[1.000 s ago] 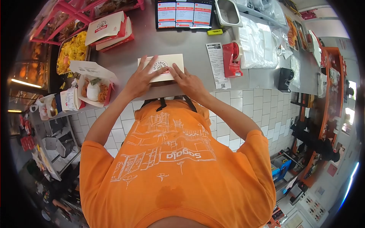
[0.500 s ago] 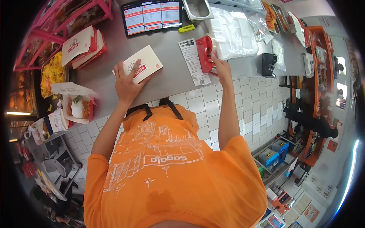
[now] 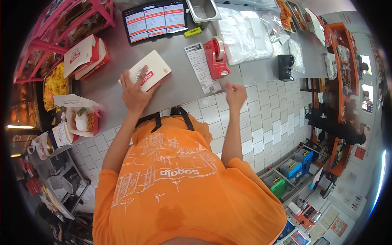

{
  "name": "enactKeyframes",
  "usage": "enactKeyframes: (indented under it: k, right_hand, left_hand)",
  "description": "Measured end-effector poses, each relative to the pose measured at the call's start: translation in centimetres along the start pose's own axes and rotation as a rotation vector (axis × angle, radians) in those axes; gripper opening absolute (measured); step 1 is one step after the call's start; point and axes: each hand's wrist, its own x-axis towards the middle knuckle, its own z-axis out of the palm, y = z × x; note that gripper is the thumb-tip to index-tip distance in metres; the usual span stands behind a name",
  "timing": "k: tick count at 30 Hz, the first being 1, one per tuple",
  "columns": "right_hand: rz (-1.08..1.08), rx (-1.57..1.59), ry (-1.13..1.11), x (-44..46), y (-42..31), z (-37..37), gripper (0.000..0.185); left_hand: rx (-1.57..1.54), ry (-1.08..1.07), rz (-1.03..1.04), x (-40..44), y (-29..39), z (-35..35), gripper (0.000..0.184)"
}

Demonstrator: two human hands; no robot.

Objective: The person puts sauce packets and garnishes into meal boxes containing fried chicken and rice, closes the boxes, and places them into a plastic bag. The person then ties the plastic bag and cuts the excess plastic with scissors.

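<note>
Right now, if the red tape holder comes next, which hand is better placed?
Probably the right hand: curled up, it is close to the near end of the red tape holder. Whether it pinches tape is too small to tell. The left hand is farther off, spread over the white box.

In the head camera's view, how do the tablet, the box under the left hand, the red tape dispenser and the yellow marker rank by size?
As they look, largest first:
1. tablet
2. box under the left hand
3. red tape dispenser
4. yellow marker
</note>
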Motion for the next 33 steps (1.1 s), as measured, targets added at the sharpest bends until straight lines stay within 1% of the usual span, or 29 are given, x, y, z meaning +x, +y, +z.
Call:
enactKeyframes:
  k: [1, 2, 3, 4, 5, 6, 8, 9, 10, 11, 12, 13, 15, 16, 17, 18, 19, 20, 21, 22, 23, 25, 27, 29, 30, 31, 32, 33]
  right_hand:
    - [0.063, -0.052, -0.055, -0.2, 0.1, -0.3, 0.027]
    - [0.095, 0.063, -0.179, -0.7, 1.0, 0.6, 0.024]
    - [0.104, 0.266, -0.346, -1.7, -1.4, 1.1, 0.024]
    - [0.122, 0.47, -0.521, -3.3, -5.4, 1.8, 0.023]
    - [0.12, 0.502, -0.695, -4.6, -8.3, 3.2, 0.023]
    - [0.052, 0.541, -0.797, -5.6, -10.8, 5.1, 0.027]
    - [-0.121, 0.454, -0.873, -5.8, -13.8, 9.3, 0.032]
    - [-0.128, 0.457, -0.889, -5.2, -14.2, 10.4, 0.032]
    - [-0.111, 0.334, -0.868, -4.5, -14.4, 11.3, 0.037]
    - [-0.096, 0.211, -0.842, -3.9, -14.4, 12.0, 0.042]
    - [-0.11, 0.157, -0.778, -3.1, -13.7, 12.2, 0.049]
    - [-0.123, 0.152, -0.79, -2.8, -13.1, 12.8, 0.049]
    - [-0.29, -0.072, -0.681, -2.2, -13.3, 13.2, 0.05]
    - [-0.315, -0.103, -0.683, -2.3, -13.1, 13.0, 0.046]
    - [-0.333, -0.099, -0.691, -2.8, -12.9, 12.7, 0.046]
    - [-0.353, -0.123, -0.716, -3.6, -12.5, 12.3, 0.041]
    - [-0.376, -0.146, -0.742, -4.6, -12.3, 12.1, 0.036]
    - [-0.403, -0.135, -0.759, -6.5, -13.4, 11.1, 0.036]
    - [-0.394, -0.047, -0.826, -9.0, -15.2, 9.4, 0.03]
    - [-0.383, 0.044, -0.9, -10.6, -17.1, 8.7, 0.023]
    - [-0.411, 0.061, -0.939, -11.2, -18.8, 9.3, 0.023]
    - [-1.165, 0.203, -0.473, -12.6, -21.8, 11.5, 0.013]
    - [-1.237, 0.02, -0.491, -11.0, -21.1, 15.0, 0.018]
    - [-1.147, 0.018, -0.401, -10.0, -22.0, 15.9, 0.029]
    - [-1.155, 0.03, -0.396, -11.0, -23.4, 15.9, 0.029]
    - [-1.079, 0.08, -0.396, -12.1, -25.0, 15.3, 0.031]
    - [-0.999, 0.122, -0.4, -13.5, -26.3, 15.2, 0.033]
    - [-0.846, 0.227, -0.672, -16.0, -26.6, 16.4, 0.032]
  left_hand:
    - [-0.005, 0.009, -0.009, 0.0, 0.1, 0.2, 0.071]
    - [-0.008, 0.019, -0.027, 0.0, 0.4, 0.5, 0.071]
    - [0.009, 0.023, -0.05, -0.1, 0.6, 0.6, 0.071]
    - [0.008, 0.042, -0.047, -0.1, 0.8, 0.8, 0.071]
    - [0.008, 0.061, -0.042, -0.1, 0.8, 1.0, 0.072]
    - [-0.034, 0.044, -0.049, -0.1, 0.6, 1.3, 0.07]
    - [-0.047, 0.006, -0.082, -0.2, 0.5, 1.2, 0.07]
    - [-0.081, -0.033, -0.094, -0.2, 0.6, 1.0, 0.07]
    - [-0.071, -0.027, -0.102, -0.3, 0.6, 0.6, 0.07]
    - [-0.079, -0.067, -0.087, -0.2, 0.6, 0.0, 0.072]
    - [-0.089, -0.102, -0.076, 0.0, 0.5, -0.3, 0.073]
    - [-0.086, -0.096, -0.093, 0.0, 0.5, -0.4, 0.073]
    - [-0.156, -0.066, -0.151, 0.1, 0.6, 0.0, 0.073]
    - [-0.152, -0.058, -0.166, 0.1, 0.8, 0.4, 0.073]
    - [-0.149, -0.038, -0.224, 0.3, 0.8, 1.1, 0.068]
    - [-0.144, -0.015, -0.282, 0.5, 0.6, 1.6, 0.063]
    - [-0.129, 0.0, -0.296, 0.6, -0.1, 1.9, 0.063]
    - [-0.225, 0.0, -0.268, 0.6, -1.1, 2.1, 0.059]
    - [-0.318, -0.003, -0.246, 0.3, -1.9, 1.8, 0.055]
    - [-0.285, 0.15, -0.171, 0.2, -2.1, -0.1, 0.046]
    - [-0.245, 0.161, -0.203, -1.0, -2.9, -2.4, 0.046]
    - [-0.361, 0.268, -0.15, -5.0, -4.2, -6.7, 0.032]
    - [-0.297, 0.3, -0.265, -10.2, -8.0, -9.0, 0.018]
    - [-0.345, 0.407, -0.721, -15.1, -12.7, -9.5, 0.016]
    - [-0.444, 0.42, -0.971, -17.3, -16.0, -9.7, 0.02]
    - [-0.549, 0.422, -1.22, -18.8, -18.9, -9.8, 0.025]
    - [-0.55, 0.42, -1.22, -19.0, -20.8, -9.9, 0.025]
    - [-0.774, 0.528, -1.235, -19.0, -22.6, -10.0, 0.032]
